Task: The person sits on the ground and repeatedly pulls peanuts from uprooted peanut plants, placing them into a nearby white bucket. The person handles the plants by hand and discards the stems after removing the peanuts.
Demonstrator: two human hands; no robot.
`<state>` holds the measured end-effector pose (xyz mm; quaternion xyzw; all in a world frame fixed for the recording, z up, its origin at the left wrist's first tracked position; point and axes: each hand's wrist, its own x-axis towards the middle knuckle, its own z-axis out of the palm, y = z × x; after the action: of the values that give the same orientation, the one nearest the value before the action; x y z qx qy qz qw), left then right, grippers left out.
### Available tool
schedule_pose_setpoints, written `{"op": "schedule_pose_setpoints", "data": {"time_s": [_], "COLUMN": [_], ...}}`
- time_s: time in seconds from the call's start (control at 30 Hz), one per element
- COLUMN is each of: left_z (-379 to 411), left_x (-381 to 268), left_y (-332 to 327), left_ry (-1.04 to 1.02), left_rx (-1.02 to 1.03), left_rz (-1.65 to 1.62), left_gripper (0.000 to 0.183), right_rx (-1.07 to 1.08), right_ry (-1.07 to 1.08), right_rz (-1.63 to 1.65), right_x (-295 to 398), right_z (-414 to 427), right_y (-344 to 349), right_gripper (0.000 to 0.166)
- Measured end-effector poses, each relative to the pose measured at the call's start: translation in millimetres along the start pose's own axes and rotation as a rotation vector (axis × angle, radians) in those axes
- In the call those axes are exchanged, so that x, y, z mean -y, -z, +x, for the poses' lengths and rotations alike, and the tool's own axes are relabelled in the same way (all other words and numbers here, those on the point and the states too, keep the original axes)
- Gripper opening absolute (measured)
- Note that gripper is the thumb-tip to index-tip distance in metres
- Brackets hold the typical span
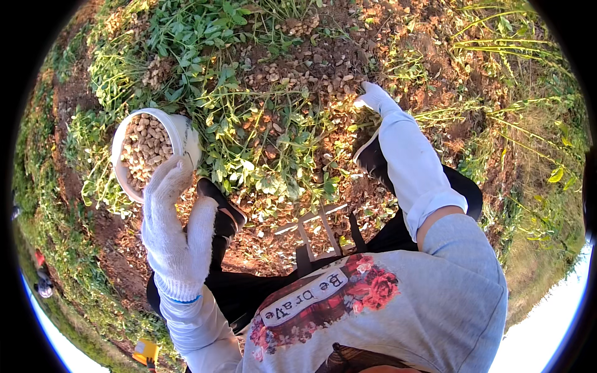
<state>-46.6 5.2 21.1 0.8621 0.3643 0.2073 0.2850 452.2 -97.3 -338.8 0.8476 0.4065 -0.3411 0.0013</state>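
A white plastic bucket (186, 135), tilted with its mouth to the left, holds many unshelled peanuts (148, 144). My left hand (175, 228), in a white knitted glove, lies against the bucket's lower rim; its fingers are together and the thumb stands apart. At the upper right, my right hand (374, 98), also in a white glove, reaches down to the soil beside scattered peanuts (343, 84). Whether its fingertips hold a peanut is too small to tell. Uprooted peanut plants (266, 154) with green leaves lie between the two hands.
My shoes (221, 205) stand on either side of the plants. A low frame with straps (322, 228) is between my legs. More peanut plants with pods (158, 72) lie at the upper left. A yellow container (145, 350) and another person (44, 284) are far off at the lower left.
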Motion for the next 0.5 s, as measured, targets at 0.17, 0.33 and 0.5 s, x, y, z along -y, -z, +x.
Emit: {"op": "schedule_pose_setpoints", "data": {"time_s": [0.17,0.33,0.5], "left_z": [-1,0,-4], "left_x": [-7,-7,-1], "left_y": [-2,-5,-1], "left_ry": [-0.061,-0.138,-0.124], "left_rx": [-0.057,-0.131,-0.168], "left_rz": [0.084,0.105,0.021], "left_gripper": [0.043,0.037,0.034], "right_rx": [-0.04,-0.306,-0.517], "right_ry": [0.112,0.21,0.434], "right_rz": [0.264,0.186,-0.145], "right_x": [24,50,103], "right_z": [-58,-115,-193], "right_y": [85,187,277], "right_gripper": [0.082,0.087,0.078]}}
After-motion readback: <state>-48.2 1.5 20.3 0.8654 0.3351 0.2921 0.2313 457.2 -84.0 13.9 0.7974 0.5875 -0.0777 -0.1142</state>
